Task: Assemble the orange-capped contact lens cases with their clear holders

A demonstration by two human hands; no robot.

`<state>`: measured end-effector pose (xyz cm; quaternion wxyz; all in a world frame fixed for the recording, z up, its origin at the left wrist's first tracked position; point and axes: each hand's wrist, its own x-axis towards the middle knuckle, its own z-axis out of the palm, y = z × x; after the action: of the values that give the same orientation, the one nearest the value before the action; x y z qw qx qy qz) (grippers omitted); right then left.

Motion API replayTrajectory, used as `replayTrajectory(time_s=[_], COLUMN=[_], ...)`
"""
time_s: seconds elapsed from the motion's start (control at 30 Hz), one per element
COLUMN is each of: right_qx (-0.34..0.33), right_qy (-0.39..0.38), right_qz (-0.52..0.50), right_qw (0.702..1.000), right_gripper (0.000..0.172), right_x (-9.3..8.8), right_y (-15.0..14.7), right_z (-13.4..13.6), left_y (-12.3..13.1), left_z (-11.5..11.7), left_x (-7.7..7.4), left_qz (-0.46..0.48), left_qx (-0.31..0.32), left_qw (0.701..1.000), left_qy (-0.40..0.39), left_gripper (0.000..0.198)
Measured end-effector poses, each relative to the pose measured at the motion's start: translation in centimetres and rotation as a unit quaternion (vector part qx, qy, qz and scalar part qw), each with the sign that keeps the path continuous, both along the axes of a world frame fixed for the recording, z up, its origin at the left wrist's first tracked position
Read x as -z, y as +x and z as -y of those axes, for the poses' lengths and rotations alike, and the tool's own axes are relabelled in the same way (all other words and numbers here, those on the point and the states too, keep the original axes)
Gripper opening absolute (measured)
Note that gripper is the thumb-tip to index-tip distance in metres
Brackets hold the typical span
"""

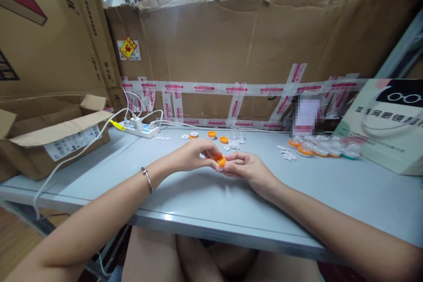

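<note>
"Well, what's held?"
"One orange piece [219, 161], pinched between left hand [194, 155] and right hand [253, 171], over the counter [188, 196]. Three other orange pieces [224, 140] lie beyond."
"Anything rightward?"
"Perhaps five clear-topped pieces [320, 147], too crowded to be sure."

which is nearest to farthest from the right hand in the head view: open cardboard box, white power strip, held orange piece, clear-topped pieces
1. orange piece: at the fingertips of the right hand
2. clear-topped pieces: off to the right
3. white power strip: to the left, near the back
4. open cardboard box: far left
</note>
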<state>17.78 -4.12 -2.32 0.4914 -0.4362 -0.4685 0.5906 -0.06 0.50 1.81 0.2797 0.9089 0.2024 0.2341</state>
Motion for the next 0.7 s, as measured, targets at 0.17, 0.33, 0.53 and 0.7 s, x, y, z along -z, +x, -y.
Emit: replayTrajectory(time_s=[0.17,0.33,0.53,0.7], right_qx=[-0.032,-0.036,0.017,0.017], right_qy=[-0.021,-0.012,0.041,0.071], right_qz=[-0.024,-0.009,0.032,0.038], right_qw=[0.999,0.999,0.998,0.997], right_gripper=[0.029,0.034,0.039,0.038], right_x=[0.2,0.2,0.1,-0.1], right_y=[0.1,0.2,0.0,-0.1], right_z=[-0.4,-0.3,-0.2,-0.1], left_y=[0.0,0.0,0.3,0.0], left_z=[-0.5,-0.3,0.3,0.2], left_x=[0.2,0.2,-0.4,-0.9], left_qz=[0.006,-0.003,0.022,0.079], left_qx=[-0.046,-0.064,-0.077,-0.105], left_qw=[0.994,0.993,0.996,0.990], left_qy=[-0.099,-0.102,-0.026,-0.047], left_gripper=[0.015,0.019,0.022,0.025])
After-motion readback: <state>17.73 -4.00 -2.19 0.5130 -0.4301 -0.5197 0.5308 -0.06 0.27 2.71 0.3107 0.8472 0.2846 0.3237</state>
